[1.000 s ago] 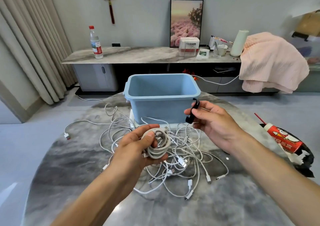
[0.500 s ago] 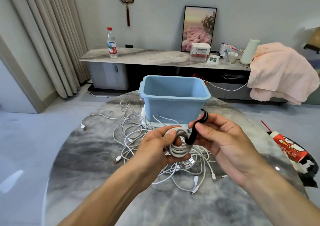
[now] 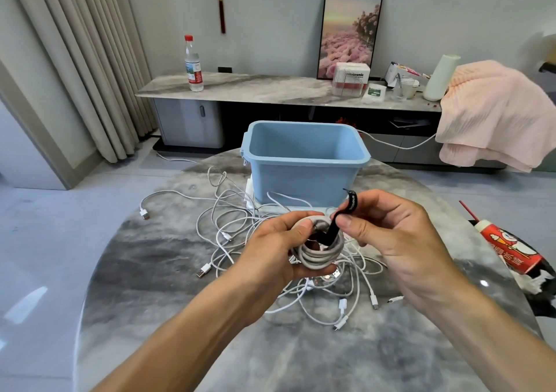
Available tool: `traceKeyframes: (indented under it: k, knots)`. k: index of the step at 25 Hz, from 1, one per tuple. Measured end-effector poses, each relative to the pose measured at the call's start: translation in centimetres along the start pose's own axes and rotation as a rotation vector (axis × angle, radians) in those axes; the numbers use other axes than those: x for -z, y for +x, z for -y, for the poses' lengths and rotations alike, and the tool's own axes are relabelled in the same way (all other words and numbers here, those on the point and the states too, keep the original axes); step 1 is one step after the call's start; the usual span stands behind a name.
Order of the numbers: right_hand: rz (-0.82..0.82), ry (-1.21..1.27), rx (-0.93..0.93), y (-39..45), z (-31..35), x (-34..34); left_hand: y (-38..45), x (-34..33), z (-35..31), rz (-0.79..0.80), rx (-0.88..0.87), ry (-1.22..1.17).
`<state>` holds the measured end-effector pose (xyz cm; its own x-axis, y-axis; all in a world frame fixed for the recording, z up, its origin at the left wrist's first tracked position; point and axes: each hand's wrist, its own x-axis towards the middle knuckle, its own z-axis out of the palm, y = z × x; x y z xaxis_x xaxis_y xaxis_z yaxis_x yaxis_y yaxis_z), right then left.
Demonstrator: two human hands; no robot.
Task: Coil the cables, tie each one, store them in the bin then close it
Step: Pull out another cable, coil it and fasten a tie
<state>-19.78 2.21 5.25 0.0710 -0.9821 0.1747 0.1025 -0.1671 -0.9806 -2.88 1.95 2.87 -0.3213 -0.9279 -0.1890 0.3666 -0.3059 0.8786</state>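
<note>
My left hand (image 3: 275, 248) grips a coiled grey-white cable (image 3: 320, 254) above the round marble table (image 3: 180, 316). My right hand (image 3: 397, 235) pinches a black strap tie (image 3: 337, 221) between thumb and forefinger; the strap's lower end dips into the middle of the coil. Under both hands lies a tangle of loose white cables (image 3: 240, 220) with USB plugs. An open light-blue bin (image 3: 304, 163) stands just behind, with nothing visible inside. A white flat piece (image 3: 249, 194) sticks out from under the bin's left side.
A red-and-white carton with a straw (image 3: 508, 248) lies at the table's right edge. Behind the table runs a low cabinet (image 3: 255, 86) with a water bottle (image 3: 193, 60), boxes and a framed picture. A pink cloth (image 3: 493, 112) drapes at right.
My right hand came in from the right with the black strap and reached the coil in my left hand. The strap's end now sits inside the coil.
</note>
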Motion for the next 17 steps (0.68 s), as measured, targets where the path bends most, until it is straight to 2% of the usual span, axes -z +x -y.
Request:
traceKeyframes:
  k: [3, 8, 15, 17]
  knots:
    - [0.027, -0.149, 0.061, -0.1, -0.6, -0.1, -0.1, -0.1, 0.1, 0.018, 0.009, 0.007]
    - [0.095, -0.518, 0.392, -0.2, -1.6, 0.4, -0.2, 0.1, 0.2, 0.032, 0.005, 0.019]
    - [0.091, -0.574, 0.355, -0.1, -2.5, 0.7, -0.3, 0.1, 0.2, 0.046, 0.011, 0.002]
    - [0.072, -0.635, 0.394, -0.2, -2.9, 0.7, -0.3, 0.1, 0.2, 0.047, 0.019, 0.004]
